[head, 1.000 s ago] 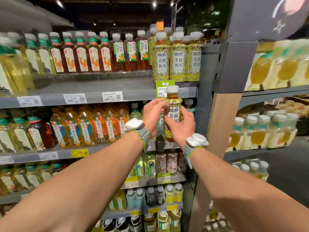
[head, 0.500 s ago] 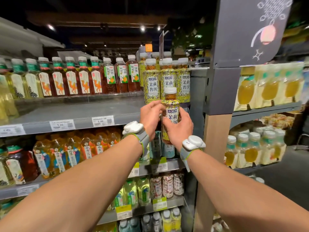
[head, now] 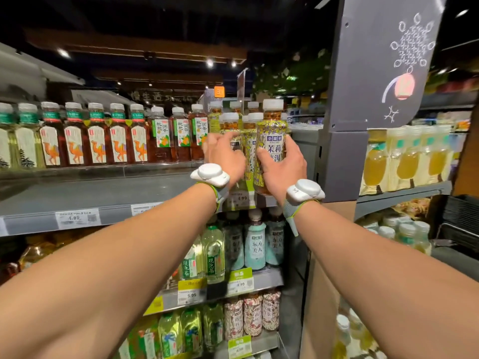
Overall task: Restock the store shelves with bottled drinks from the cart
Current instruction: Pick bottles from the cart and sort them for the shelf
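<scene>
Bottle (head: pixel 272 141) raised to top shelf (head: pixel 103 193); right hand (head: pixel 282 168) fingers clamp it; left hand (head: pixel 223 154) fingers unclear.

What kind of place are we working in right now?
Most likely a supermarket drinks aisle: tiered grey shelves packed with bottled teas, and printed price tags along the shelf edges.

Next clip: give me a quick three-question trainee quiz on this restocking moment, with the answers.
1. Which hand grips the yellow-patterned tea bottle? A) left B) right C) neither
2. True or false: the camel-label bottles stand on the bottom shelf.
3. Fill in: the gripped bottle's cap is ____.
Key: 1) B, the right hand. 2) False, they stand on the upper shelf. 3) white.
</scene>
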